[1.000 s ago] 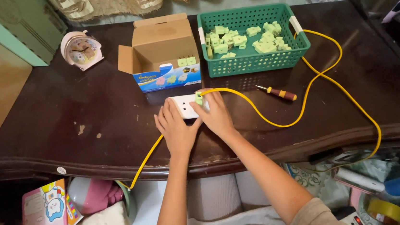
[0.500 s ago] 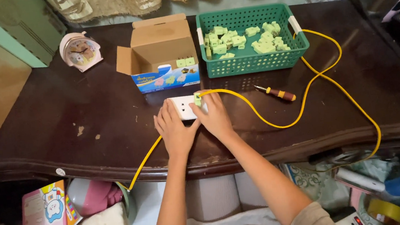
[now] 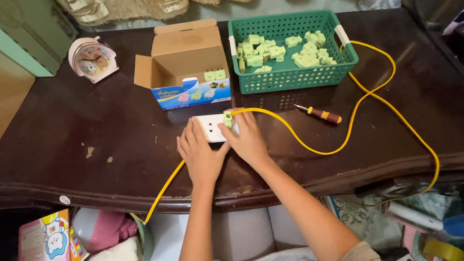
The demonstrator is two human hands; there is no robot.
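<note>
Little has moved since the earlier frames: both hands stay at the white socket block (image 3: 213, 127) near the table's front edge, and only the view has shifted a touch. The left hand (image 3: 199, 157) lies flat, palm down, fingers together and stretched toward 12 o'clock, their tips resting on the block's left half. The right hand (image 3: 248, 139) sits just beside it at 3 o'clock, its fingers curled and pressed onto a small green plug (image 3: 227, 117) at the block's right end; whether the fingers truly pinch the plug or merely press on it cannot be told. A yellow cable (image 3: 355, 136) runs from that plug toward 3 o'clock, loops wide across the dark wooden table (image 3: 50, 157) and goes over the front edge at the right, while another yellow length drops off the edge at 7 o'clock from the hands. At 12 o'clock from the block stands an open cardboard box (image 3: 184, 64), with a green basket (image 3: 294, 74) of pale green plugs at 1 o'clock. A screwdriver (image 3: 318, 114) lies at 3 o'clock, inside the cable loop. A pink alarm clock (image 3: 93, 58) stands far off at 10 o'clock.
</note>
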